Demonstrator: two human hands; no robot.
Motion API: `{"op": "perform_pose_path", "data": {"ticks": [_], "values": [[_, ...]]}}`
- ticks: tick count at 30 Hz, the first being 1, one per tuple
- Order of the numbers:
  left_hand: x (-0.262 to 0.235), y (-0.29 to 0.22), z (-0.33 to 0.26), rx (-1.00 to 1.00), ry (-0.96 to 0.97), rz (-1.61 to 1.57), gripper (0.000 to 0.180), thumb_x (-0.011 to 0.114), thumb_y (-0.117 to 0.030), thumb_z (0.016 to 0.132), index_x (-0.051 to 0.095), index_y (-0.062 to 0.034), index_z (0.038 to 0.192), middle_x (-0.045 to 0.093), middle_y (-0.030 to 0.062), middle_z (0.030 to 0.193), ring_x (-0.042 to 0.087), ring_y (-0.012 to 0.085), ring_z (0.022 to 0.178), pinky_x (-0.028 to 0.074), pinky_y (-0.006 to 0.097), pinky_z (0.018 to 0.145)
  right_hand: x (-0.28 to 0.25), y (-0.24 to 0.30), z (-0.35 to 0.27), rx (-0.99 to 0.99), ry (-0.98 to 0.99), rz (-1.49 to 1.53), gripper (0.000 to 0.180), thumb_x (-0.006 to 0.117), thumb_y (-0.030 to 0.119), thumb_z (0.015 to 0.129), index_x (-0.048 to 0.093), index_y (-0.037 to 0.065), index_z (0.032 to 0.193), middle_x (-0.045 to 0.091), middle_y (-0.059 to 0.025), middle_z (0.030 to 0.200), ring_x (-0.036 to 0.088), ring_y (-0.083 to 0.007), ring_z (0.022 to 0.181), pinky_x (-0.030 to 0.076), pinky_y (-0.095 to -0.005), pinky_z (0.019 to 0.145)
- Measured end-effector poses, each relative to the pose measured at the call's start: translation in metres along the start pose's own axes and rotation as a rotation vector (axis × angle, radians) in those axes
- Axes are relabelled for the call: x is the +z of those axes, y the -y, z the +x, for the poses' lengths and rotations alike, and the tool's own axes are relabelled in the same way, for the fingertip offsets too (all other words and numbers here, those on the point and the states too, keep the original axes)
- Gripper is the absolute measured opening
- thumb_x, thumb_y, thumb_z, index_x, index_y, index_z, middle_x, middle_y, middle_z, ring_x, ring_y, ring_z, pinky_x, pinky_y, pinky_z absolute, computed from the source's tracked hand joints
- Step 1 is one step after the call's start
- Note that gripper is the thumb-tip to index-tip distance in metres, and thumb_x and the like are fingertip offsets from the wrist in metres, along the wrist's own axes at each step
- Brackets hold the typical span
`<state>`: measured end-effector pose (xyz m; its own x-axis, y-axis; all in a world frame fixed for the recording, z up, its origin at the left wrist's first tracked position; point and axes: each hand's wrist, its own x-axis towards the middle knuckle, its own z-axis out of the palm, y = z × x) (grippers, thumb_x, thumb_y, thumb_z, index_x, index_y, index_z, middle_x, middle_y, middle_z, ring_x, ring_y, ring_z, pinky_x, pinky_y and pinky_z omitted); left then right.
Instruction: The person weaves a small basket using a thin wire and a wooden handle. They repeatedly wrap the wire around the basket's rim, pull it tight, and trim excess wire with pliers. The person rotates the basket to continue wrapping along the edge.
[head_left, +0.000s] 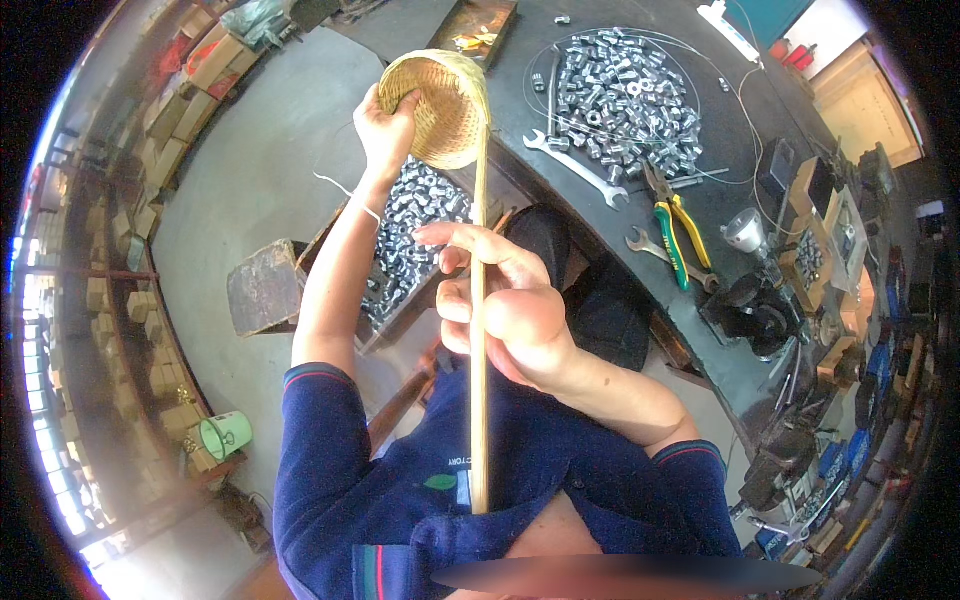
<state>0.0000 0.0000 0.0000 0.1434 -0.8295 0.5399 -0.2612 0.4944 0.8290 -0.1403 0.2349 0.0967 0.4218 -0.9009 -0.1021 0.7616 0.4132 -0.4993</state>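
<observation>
Gripping basket (445, 118), thumb inside: left hand (388, 138). Right hand (515, 295), bodyward of grip, half-curled at handle (479, 410), hold unclear. Judged light, springy; best carried by handle.

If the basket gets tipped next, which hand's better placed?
Likely left: the left hand grips the basket directly at its rim. The right hand is farther back, at the long handle.

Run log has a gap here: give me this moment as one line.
left hand: grips basket at rim | right hand: at basket's handle, grip unclear | bench: metal parts, wrenches, pliers
</observation>
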Motion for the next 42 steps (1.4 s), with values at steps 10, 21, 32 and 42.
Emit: {"op": "perform_pose_path", "data": {"ticks": [10,21,32,42], "values": [[-0.002,0.007,0.007,-0.020,0.168,0.166,0.026,0.070,-0.006,0.075,0.064,0.0019,0.099,0.069,0.0112,0.091,0.065,0.0158,0.082,0.049,0.028,0.076,-0.006,0.001,-0.001,-0.007,-0.050,0.039,0.065,0.051,-0.001,0.065,0.042,-0.003,0.129,0.048,-0.0029,0.098,0.049,-0.0112,0.064,0.040,-0.0253,0.048],[-0.025,-0.010,0.025,0.204,0.213,0.756,0.018,0.063,-0.017,0.077,0.060,-0.0037,0.089,0.063,0.0225,0.077,0.063,0.0381,0.076,0.050,0.043,0.066,-0.077,0.032,-0.001,0.204,-0.115,-0.385,0.057,0.062,0.018,0.071,0.051,-0.001,0.123,0.053,-0.0051,0.092,0.046,-0.0079,0.060,0.039,-0.0203,0.046],[0.004,-0.096,-0.017,0.885,0.094,0.162,0.029,0.069,-0.011,0.069,0.060,0.0001,0.094,0.066,0.0178,0.094,0.067,0.0306,0.079,0.053,0.034,0.068,-0.205,-0.014,-0.036,-0.527,-0.294,-1.241,0.032,0.062,0.010,0.070,0.069,0.004,0.101,0.056,-0.0022,0.073,0.051,-0.0097,0.067,0.040,-0.0219,0.060],[0.013,-0.131,-0.042,0.871,0.301,0.005,0.037,0.060,-0.017,0.069,0.061,0.0005,0.102,0.064,0.0180,0.101,0.065,0.0313,0.089,0.049,0.042,0.089,-0.221,-0.024,-0.052,-0.768,-0.295,-1.413,0.034,0.056,0.004,0.067,0.069,0.003,0.099,0.063,-0.0076,0.071,0.059,-0.0135,0.061,0.047,-0.0242,0.059]]}}
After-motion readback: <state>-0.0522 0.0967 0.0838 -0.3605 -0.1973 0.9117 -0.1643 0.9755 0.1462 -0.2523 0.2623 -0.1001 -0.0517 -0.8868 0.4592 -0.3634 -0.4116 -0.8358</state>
